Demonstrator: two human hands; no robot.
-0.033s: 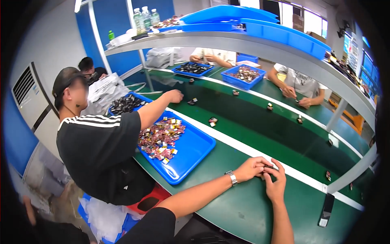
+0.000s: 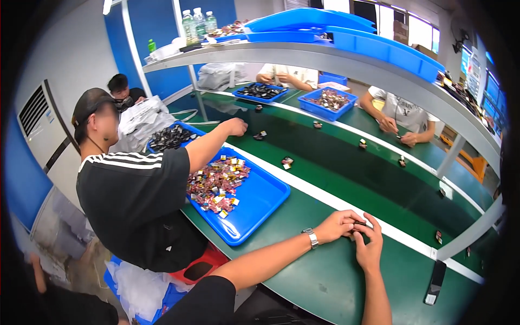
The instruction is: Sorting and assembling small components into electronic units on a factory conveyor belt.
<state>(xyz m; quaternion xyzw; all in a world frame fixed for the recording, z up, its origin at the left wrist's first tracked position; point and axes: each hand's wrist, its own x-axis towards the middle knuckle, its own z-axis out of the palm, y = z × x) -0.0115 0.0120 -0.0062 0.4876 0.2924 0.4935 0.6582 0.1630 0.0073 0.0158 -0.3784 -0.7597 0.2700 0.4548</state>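
My left hand (image 2: 337,226), with a metal-banded watch (image 2: 310,238) at the wrist, and my right hand (image 2: 370,241) meet above the green table near the white strip. Between their fingertips they pinch a small dark piece (image 2: 358,223), mostly hidden, whose kind I cannot make out. Both hands are closed on it. A black oblong object with a pale label (image 2: 435,283) lies to the right of my right hand. Left of my hands rests a blue tray (image 2: 260,216), part-filled with small pinkish, white and yellow parts (image 2: 219,184).
Small assembled pieces (image 2: 287,162) sit spaced along the dark green belt (image 2: 336,168). At my left a person in black (image 2: 135,206) reaches over the belt. Opposite, other people's hands (image 2: 398,131) work beside blue bins (image 2: 329,111). A grey overhead shelf (image 2: 303,52) and its post (image 2: 471,230) frame the belt.
The whole view has shifted very slightly. My hands keep the same pinch on the small dark piece, with no other visible movement.
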